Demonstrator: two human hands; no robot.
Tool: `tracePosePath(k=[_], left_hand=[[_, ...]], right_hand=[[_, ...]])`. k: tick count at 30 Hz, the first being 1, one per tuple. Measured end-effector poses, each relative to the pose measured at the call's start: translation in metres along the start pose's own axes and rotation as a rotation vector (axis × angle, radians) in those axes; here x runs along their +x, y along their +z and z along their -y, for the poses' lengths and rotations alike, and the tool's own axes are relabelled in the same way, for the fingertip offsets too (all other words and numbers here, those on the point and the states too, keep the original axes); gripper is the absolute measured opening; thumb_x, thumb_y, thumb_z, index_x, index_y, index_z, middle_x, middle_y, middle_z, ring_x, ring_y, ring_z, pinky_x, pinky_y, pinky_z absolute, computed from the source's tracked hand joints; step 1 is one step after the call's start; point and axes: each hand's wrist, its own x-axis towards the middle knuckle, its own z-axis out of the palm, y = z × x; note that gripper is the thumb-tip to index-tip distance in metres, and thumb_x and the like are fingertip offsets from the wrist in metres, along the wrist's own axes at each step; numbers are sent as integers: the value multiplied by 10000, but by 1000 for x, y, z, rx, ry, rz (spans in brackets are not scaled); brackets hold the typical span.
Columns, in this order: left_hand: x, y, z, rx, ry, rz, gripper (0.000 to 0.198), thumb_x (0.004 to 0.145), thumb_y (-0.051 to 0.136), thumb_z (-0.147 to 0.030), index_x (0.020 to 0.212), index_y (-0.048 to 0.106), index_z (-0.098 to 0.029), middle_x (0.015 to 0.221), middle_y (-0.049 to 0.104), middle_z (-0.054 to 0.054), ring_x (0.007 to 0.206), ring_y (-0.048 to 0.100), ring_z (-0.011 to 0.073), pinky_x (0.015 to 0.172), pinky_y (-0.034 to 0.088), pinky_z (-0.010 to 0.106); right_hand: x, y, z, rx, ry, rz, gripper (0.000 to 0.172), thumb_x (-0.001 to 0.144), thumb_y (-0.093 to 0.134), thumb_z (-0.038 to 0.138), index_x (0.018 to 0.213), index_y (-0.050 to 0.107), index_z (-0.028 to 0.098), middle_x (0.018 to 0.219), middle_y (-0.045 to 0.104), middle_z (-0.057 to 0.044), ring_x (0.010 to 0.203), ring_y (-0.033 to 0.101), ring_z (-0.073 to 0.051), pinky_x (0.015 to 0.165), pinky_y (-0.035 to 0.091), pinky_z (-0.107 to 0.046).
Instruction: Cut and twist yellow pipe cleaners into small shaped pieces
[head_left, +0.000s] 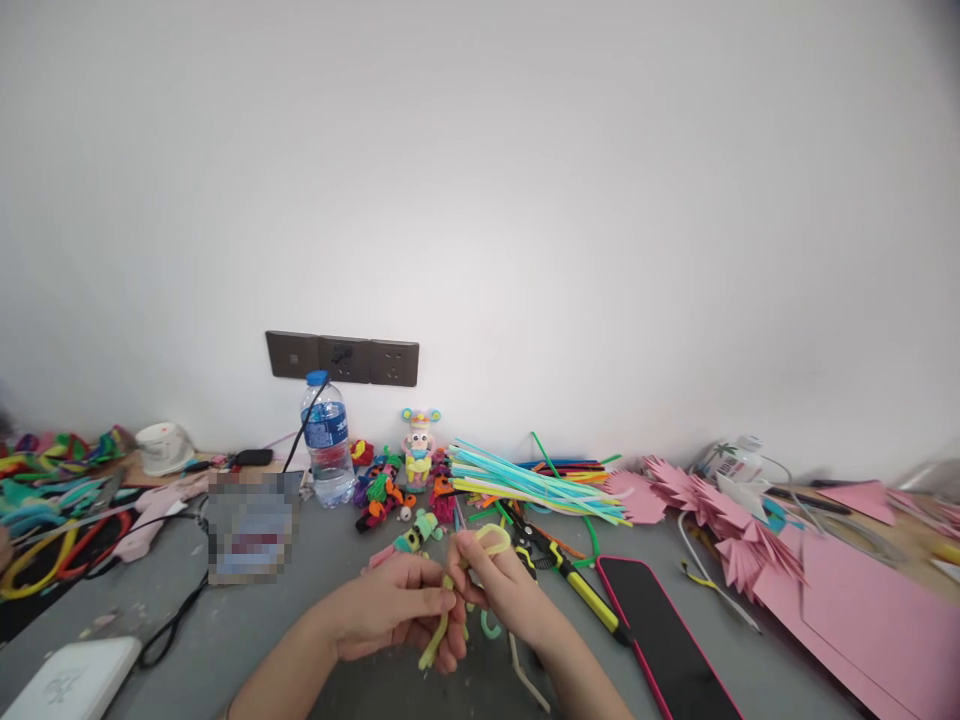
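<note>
A yellow-green pipe cleaner [450,610] is pinched by both the left hand [397,610] and right hand [499,585], fingers closed, mid-bend; further twisting seems needed.

Left hand [401,610], right hand [499,585]: both bare, no gloves. No rings visible on fingers. Wrists bare, no watch or band seen. Forearms uncovered to frame edge, no sleeve in view. Nails short, unpainted as far as visible.

Bright, even daylight washes the white wall [525,200]; shadows on the tabletop [225,620] are faint, wide-angle bending curves its side edges, corners darken slightly, one patch is pixelated
</note>
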Motion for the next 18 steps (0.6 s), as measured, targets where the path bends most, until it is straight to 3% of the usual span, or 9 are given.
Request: tracePosePath(k=[3,7,12,14,18], left_hand=[[2,0,1,-41,18,-30,299,764,708,-436,790,632,-149,612,536,-9,499,458,86,530,362,217],[1,0,-2,-32,23,-105,322,770,689,-464,766,600,-155,568,317,-81,476,195,59,470,174,207],[0,0,-6,83,76,-213,397,807,579,-565,728,550,-178,557,230,-95,473,107,75,454,90,242],[2,-1,-4,129,119,-233,436,810,542,-610,708,521,-186,558,231,-96,469,107,78,447,95,242],[6,-2,3,373,202,-330,473,836,473,-628,629,448,-203,520,266,-86,452,198,90,448,168,243]], right_hand=[[3,-1,0,7,17,-14,580,918,349,621,612,523,159,406,329,77,370,350,-69,406,213,-197],[6,-5,-2,99,11,-34,447,908,464,553,717,553,158,376,362,94,372,425,-84,415,248,-190],[5,-10,3,268,-31,-23,302,824,657,448,859,546,170,535,616,26,531,593,-143,602,459,-271],[5,-11,4,294,-54,-29,302,835,643,451,894,562,166,602,664,-2,578,624,-159,666,482,-307],[6,-15,-1,247,-91,-89,312,863,606,458,813,597,150,515,653,4,483,593,-132,608,459,-264]])
